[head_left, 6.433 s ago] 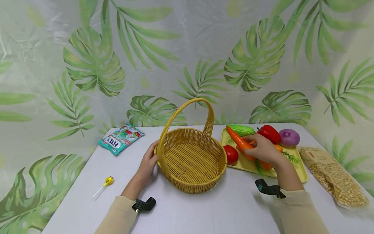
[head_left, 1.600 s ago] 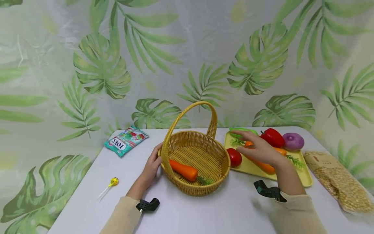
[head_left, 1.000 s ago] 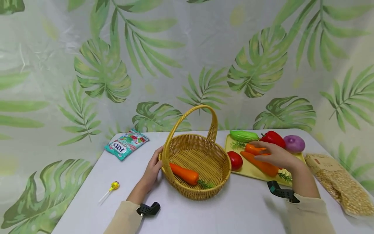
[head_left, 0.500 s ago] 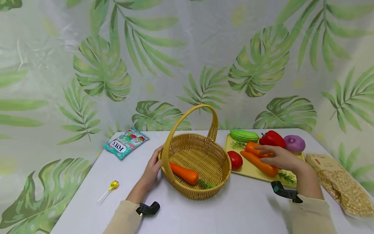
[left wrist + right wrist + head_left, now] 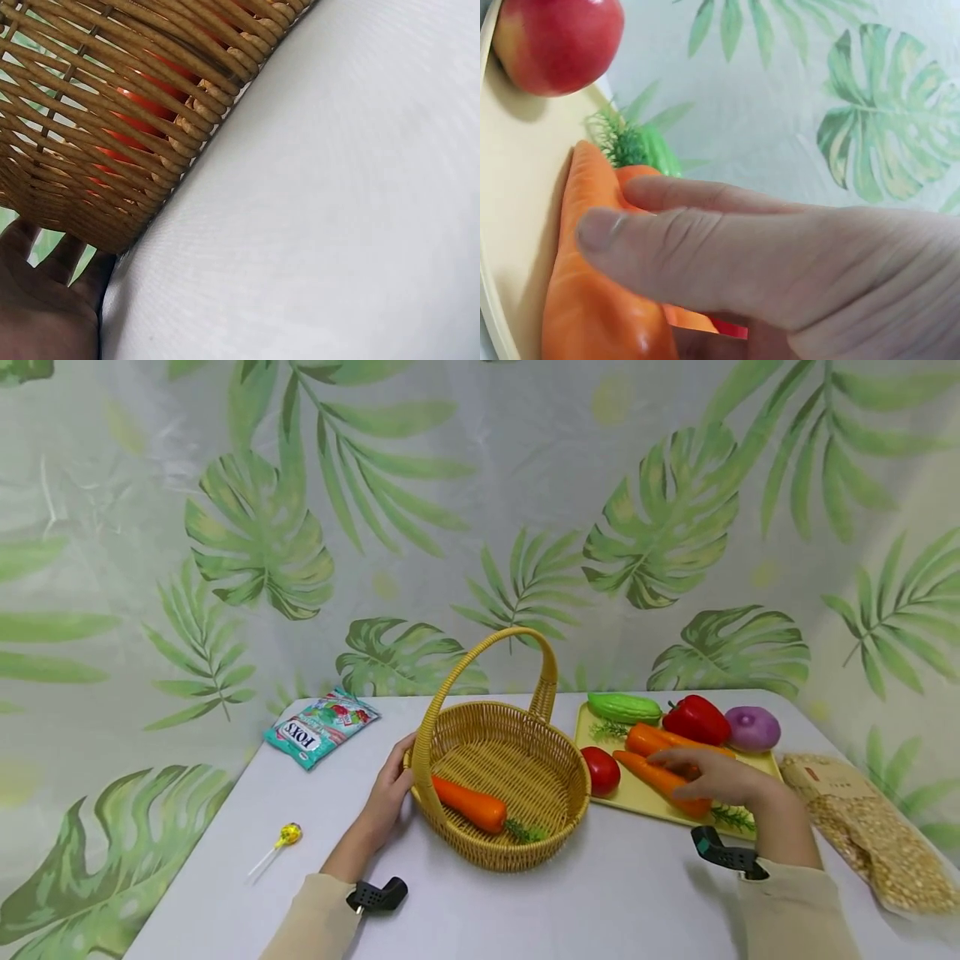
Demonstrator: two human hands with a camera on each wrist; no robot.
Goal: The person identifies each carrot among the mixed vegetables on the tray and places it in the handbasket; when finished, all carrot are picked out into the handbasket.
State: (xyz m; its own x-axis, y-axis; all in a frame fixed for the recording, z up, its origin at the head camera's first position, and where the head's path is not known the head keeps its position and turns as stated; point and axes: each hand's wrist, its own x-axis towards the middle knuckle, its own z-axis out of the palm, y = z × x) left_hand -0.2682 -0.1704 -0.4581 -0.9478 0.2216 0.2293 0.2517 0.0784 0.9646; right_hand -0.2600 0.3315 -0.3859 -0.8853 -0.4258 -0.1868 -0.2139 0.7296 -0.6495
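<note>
My left hand [image 5: 388, 785] grips the left side of a yellow wicker basket [image 5: 558, 827], near the foot of its handle. In the left wrist view its fingers [image 5: 60, 262] reach behind the basket's woven wall [image 5: 67, 135]. An orange carrot [image 5: 472, 804] with green leaves lies inside the basket. My right hand [image 5: 716, 777] is over a yellow tray [image 5: 637, 806], its thumb and fingers spread on either side of the front carrot [image 5: 663, 783]. In the right wrist view the thumb [image 5: 630, 240] overlaps this carrot [image 5: 592, 300]. Another carrot [image 5: 648, 739] lies just behind it.
The tray also bears a red round fruit [image 5: 600, 771], a green bitter melon [image 5: 624, 707], a red bell pepper [image 5: 696, 718] and a purple onion [image 5: 752, 728]. A bag of pale kernels [image 5: 862, 827] lies right. A lollipop [image 5: 288, 835] and candy packet [image 5: 322, 727] lie left.
Earlier the right hand held a carrot over the tray; one carrot now lies in the basket. Lately the right hand has come down closer around the front carrot. The left hand stays at the basket.
</note>
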